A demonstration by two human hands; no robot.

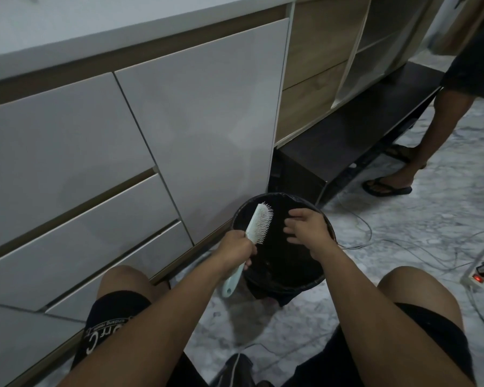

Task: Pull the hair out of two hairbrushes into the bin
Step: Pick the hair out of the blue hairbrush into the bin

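A pale mint hairbrush point(256, 224) with white bristles is held over the round black bin point(323, 276) on the floor. My left hand point(235, 250) grips the brush at the top of its handle, bristles facing right. My right hand point(305, 227) hovers over the bin just right of the bristles, fingers spread; I cannot see any hair in it. The bin is lined with a black bag and its inside is dark. A second hairbrush is not in view.
White drawer fronts point(95, 163) stand left of the bin. A dark low bench point(361, 135) runs behind it. Another person's legs in sandals point(389, 185) stand at the right. A power strip point(478, 277) and cables lie on the marble floor.
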